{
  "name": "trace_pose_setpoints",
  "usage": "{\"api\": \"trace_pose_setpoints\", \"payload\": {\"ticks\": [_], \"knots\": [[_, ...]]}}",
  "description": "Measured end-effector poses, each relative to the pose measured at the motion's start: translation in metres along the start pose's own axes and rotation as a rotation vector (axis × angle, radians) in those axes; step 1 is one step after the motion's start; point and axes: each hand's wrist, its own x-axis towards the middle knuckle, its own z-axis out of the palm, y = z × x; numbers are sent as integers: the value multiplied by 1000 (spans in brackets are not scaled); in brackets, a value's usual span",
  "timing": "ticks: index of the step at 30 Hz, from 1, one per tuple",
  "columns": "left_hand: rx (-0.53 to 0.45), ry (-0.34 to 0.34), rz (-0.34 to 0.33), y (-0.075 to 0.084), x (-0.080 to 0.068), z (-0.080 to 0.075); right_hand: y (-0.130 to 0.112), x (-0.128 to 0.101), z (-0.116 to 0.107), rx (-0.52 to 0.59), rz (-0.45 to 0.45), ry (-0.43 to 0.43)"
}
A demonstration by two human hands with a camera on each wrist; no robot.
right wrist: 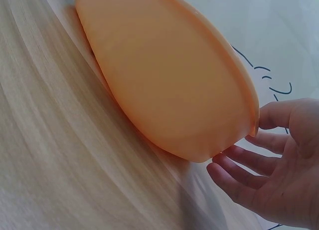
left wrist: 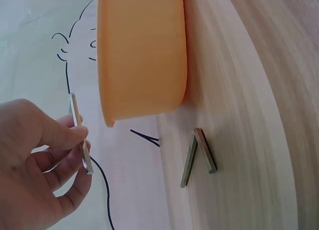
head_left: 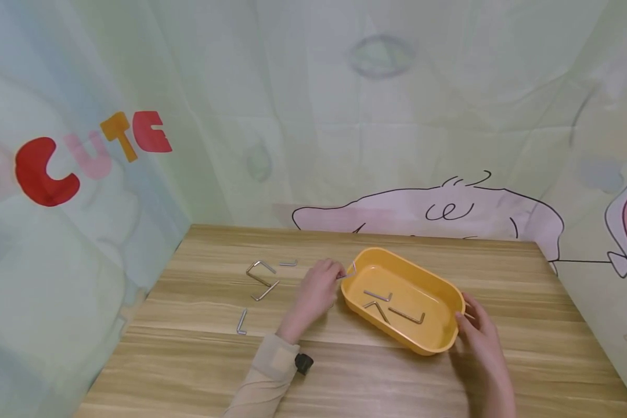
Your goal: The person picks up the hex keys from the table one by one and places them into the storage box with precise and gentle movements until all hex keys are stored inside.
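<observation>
My left hand (head_left: 316, 290) pinches a silver hex key (left wrist: 87, 162) between thumb and fingers, at the left end of a yellow plastic tray (head_left: 439, 349). The short bent end of this key shows over the tray's rim in the head view. At the opposite end, my right hand (right wrist: 284, 160) holds the tray, its thumb at the rim and its fingers along the outer wall. Inside the tray lie three hex keys: a silver one (head_left: 378, 296), a darker long one (head_left: 407, 317) and another bent one (head_left: 380, 312).
Several more L-shaped hex keys lie on the wooden table (head_left: 188, 360) left of the tray. Among them are a short one (head_left: 288, 264), a silver one (head_left: 242, 322) and a longer one (head_left: 266, 291). A printed curtain (head_left: 292, 116) hangs behind the table.
</observation>
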Motion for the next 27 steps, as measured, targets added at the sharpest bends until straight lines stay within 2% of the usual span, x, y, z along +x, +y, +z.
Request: {"api": "trace_pose_setpoints", "payload": {"ticks": [9, 17, 23, 27], "knots": [[2, -4, 73, 17, 4, 6, 2, 0, 0, 69, -13, -5], [17, -50, 150, 34, 4, 11, 1, 0, 0, 35, -4, 4], [90, -79, 242, 47, 5, 16, 1, 0, 0, 28, -1, 2], [122, -111, 267, 53, 5, 21, 1, 0, 0, 33, -4, -1]]}}
